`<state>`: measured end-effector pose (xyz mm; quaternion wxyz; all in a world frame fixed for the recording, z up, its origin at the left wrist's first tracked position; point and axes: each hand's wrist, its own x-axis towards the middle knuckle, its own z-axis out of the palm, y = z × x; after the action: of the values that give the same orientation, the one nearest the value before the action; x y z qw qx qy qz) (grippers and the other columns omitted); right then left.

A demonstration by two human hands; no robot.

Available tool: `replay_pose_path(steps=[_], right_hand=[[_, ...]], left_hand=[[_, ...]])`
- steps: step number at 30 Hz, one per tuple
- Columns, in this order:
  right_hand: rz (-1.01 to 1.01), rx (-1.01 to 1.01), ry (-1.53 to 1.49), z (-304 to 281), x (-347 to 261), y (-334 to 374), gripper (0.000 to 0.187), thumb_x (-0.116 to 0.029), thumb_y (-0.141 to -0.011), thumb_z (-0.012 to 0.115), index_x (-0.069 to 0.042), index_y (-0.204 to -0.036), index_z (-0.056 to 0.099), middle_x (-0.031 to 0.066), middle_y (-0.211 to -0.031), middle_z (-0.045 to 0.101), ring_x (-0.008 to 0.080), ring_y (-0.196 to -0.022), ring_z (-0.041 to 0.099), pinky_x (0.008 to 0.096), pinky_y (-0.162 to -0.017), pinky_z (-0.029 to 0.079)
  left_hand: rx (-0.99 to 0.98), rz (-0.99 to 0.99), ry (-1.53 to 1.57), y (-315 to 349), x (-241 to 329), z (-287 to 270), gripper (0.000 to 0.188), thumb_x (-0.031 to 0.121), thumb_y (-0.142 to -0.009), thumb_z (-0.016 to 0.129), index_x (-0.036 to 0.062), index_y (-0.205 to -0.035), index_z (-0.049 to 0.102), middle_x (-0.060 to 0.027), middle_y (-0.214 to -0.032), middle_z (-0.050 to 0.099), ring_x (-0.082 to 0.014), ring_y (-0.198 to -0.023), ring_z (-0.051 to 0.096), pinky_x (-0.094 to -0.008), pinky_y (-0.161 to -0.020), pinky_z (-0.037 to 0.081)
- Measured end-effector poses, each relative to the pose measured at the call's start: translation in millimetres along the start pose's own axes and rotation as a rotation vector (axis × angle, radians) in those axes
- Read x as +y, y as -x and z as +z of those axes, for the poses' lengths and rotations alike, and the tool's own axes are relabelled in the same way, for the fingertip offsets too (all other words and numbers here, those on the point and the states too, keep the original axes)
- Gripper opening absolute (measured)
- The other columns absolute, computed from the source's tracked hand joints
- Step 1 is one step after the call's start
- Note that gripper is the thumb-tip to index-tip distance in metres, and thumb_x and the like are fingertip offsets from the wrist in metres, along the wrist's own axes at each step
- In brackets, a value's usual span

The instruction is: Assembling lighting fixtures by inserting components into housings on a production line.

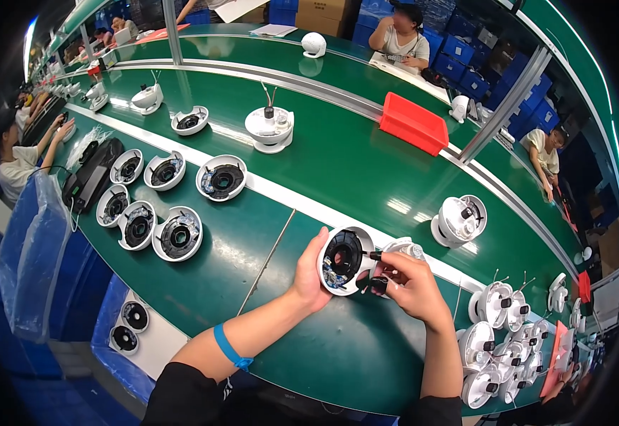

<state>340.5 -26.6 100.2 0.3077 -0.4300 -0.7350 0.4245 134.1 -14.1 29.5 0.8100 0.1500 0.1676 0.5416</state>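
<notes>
My left hand (309, 278) is closed around the left side of a white round housing (346, 260). Its open face is turned up and shows a black ring and a small circuit board. At the housing's right edge, my right hand (417, 290) has its fingers pinched on a small black part (379, 284); the fingers partly cover it. A thin dark tip reaches from these fingers to the rim. Just behind the right fingers is a white dome-shaped unit (404, 246), partly hidden. A blue strap (228, 348) circles my left forearm.
Several similar housings (179, 234) sit at left beside a black tool case (94, 174). Many white assembled units (495, 305) crowd the right end. On the green conveyor stand more units (270, 128) and a red tray (414, 122). Other people (403, 35) sit across and at far left.
</notes>
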Motion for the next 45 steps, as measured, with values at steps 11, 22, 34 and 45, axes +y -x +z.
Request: replay_pose_path(steps=[11,22,34,45], right_hand=[[-0.289,-0.026,0.545,16.7,-13.3,5.7,0.032,0.012,-0.076,0.064,-0.001,-0.105,0.07,0.0144,-0.106,0.065,0.0348,-0.088,0.069,0.0376,-0.074,0.057],[-0.436,-0.007,0.646,28.1,-8.5,2.8,0.032,0.008,-0.077,0.067,0.001,-0.109,0.064,0.0137,-0.106,0.065,0.0346,-0.08,0.071,0.0425,-0.066,0.059],[-0.495,0.119,0.599,46.0,7.1,0.4,0.032,0.008,-0.077,0.068,0.001,-0.108,0.065,0.0146,-0.107,0.064,0.0336,-0.082,0.071,0.0399,-0.066,0.059],[-0.574,0.134,0.904,49.3,4.2,-1.2,0.028,-0.008,-0.074,0.076,-0.003,-0.099,0.064,0.0058,-0.082,0.054,0.0195,-0.061,0.064,0.0351,-0.05,0.051]], left_hand=[[-0.067,-0.057,0.025,0.6,-1.1,-6.4,0.065,0.058,-0.107,0.035,0.0044,-0.134,0.06,-0.0127,-0.125,0.069,-0.0246,-0.115,0.067,-0.042,-0.1,0.055],[-0.1,0.012,-0.018,3.1,-0.1,-7.2,0.065,0.056,-0.107,0.035,0.0035,-0.136,0.06,-0.0134,-0.127,0.069,-0.025,-0.118,0.066,-0.0409,-0.104,0.052],[-0.16,0.079,-0.036,5.2,7.1,-6.5,0.069,0.054,-0.107,0.036,-0.0001,-0.15,0.045,-0.0152,-0.136,0.064,-0.0252,-0.125,0.063,-0.0409,-0.11,0.049],[-0.157,0.135,-0.079,7.6,7.4,2.2,0.06,0.046,-0.108,0.041,0.0018,-0.149,0.046,-0.0143,-0.137,0.061,-0.0227,-0.126,0.061,-0.0377,-0.109,0.047]])
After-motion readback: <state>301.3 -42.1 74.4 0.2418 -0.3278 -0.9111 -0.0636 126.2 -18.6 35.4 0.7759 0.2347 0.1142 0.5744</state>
